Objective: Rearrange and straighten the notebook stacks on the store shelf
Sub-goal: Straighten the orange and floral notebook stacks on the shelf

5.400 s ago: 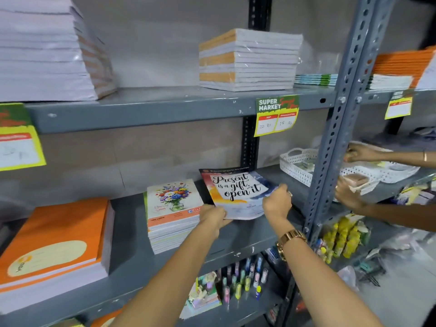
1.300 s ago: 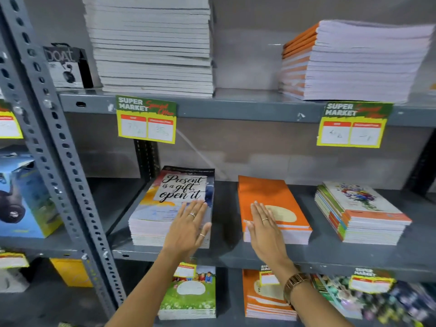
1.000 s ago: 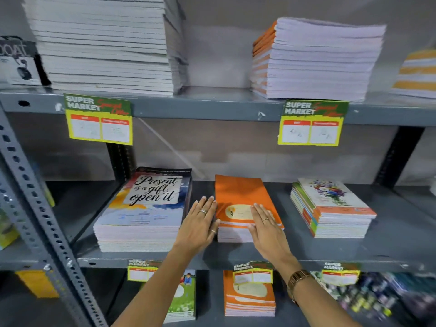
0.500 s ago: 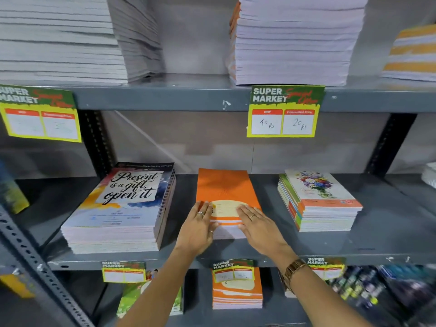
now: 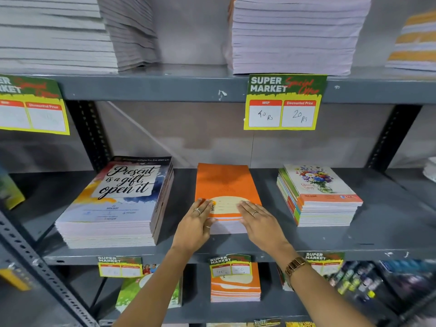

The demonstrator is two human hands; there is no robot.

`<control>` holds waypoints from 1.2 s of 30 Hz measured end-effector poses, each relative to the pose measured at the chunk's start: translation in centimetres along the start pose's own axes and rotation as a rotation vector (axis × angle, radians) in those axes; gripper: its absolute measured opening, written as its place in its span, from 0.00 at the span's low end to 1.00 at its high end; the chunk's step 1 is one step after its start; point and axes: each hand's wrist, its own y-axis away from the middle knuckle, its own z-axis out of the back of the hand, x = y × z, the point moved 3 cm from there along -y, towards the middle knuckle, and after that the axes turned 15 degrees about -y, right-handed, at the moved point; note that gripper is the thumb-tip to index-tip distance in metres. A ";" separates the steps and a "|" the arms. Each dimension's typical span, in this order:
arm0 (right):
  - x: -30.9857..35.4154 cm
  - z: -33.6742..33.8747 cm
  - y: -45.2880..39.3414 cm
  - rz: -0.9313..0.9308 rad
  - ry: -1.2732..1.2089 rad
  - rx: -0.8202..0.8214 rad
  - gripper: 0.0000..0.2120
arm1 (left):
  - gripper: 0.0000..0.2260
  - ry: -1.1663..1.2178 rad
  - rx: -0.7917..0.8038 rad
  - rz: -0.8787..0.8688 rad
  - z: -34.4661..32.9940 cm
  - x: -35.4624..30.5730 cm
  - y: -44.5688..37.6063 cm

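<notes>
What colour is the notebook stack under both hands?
Orange notebook stack, with a cream oval label; clearest in the head view.

You have one view only, from the wide-angle camera on your head. It faces the grey metal shelf unit (image 5: 165, 89) squarely and tilts slightly down, close enough that the middle shelf board fills the centre. Your forearms enter from the bottom edge. The upper shelf bends at the top, the lower one at the bottom.
</notes>
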 end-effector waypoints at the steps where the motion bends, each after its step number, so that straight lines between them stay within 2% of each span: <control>1: 0.1 0.1 0.1 -0.004 0.007 -0.003 0.23 | 0.22 -0.002 -0.002 -0.001 0.0 0.0 0.0; 18: -0.1 0.5 0.2 -0.067 -0.069 0.042 0.22 | 0.22 -0.048 -0.008 0.010 0.4 -0.5 0.4; 26: 0.2 0.4 0.0 -0.121 -0.163 0.132 0.22 | 0.23 -0.020 0.031 0.018 0.5 -0.4 0.3; 33: 0.3 0.3 0.2 -0.181 -0.093 0.203 0.23 | 0.22 -0.010 -0.001 0.007 0.0 -0.4 0.3; 35: 0.1 0.8 0.6 -0.188 -0.036 0.192 0.22 | 0.25 -0.054 -0.032 -0.003 0.0 -0.6 0.5; 36: 0.0 1.3 0.9 -0.207 -0.002 0.164 0.23 | 0.31 -0.087 -0.061 -0.004 0.4 -0.9 0.6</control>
